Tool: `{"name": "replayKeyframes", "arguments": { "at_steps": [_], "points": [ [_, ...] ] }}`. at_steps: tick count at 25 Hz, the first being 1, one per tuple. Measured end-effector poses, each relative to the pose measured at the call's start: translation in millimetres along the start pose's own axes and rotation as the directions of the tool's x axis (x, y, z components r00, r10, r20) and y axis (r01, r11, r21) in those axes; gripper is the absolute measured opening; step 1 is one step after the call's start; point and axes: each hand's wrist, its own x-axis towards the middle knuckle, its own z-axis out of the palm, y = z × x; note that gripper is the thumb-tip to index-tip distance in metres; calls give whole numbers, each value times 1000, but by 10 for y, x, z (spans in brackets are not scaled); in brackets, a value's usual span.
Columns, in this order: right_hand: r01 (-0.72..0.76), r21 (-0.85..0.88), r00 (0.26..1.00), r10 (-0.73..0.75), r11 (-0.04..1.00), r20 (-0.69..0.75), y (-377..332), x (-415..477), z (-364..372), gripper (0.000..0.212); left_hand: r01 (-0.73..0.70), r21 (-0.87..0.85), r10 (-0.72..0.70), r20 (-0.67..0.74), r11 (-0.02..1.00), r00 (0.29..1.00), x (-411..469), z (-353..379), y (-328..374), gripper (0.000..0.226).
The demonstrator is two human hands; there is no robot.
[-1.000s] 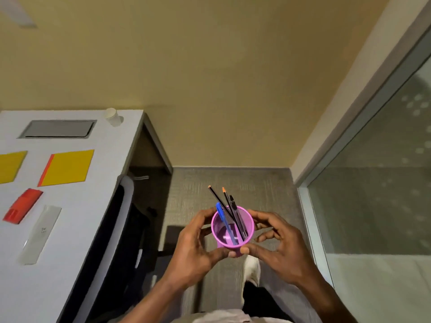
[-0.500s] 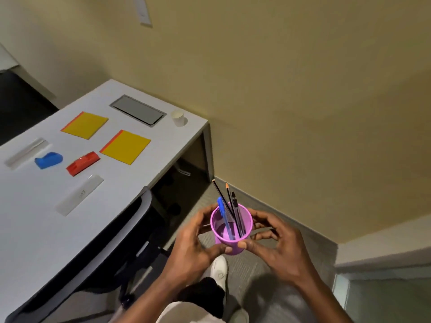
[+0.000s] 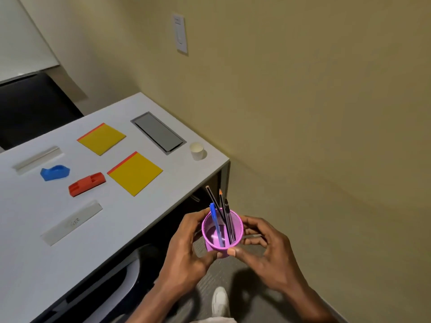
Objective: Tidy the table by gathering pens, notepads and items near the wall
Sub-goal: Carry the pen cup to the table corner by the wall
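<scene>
A pink cup [image 3: 210,231] with several pens [image 3: 222,213] standing in it is held between both hands, off the table's right edge above the floor. My left hand [image 3: 186,250] wraps its left side and my right hand [image 3: 263,252] its right side. On the white table [image 3: 28,264] lie two yellow notepads [image 3: 134,173] [image 3: 101,138], a red item [image 3: 86,184], a blue item [image 3: 55,172] and two clear rulers [image 3: 71,222] [image 3: 37,159].
A small white paper cup [image 3: 197,150] stands at the table's far corner beside a grey cable hatch [image 3: 158,133]. A chair back [image 3: 121,276] is tucked under the table's near edge. A beige wall with a light switch [image 3: 180,33] is behind.
The view has swung left, bringing more of the table and the wall switch into sight. Both hands hold the cup the same way.
</scene>
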Motion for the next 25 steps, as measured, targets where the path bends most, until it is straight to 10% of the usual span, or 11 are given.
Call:
{"name": "replayKeyframes", "arguments": {
  "at_steps": [25],
  "points": [
    [-24, 121, 933, -22, 992, 359, 409, 4167, 220, 76, 297, 143, -196, -481, 944, 855, 3231, -484, -743, 91]
  ]
}}
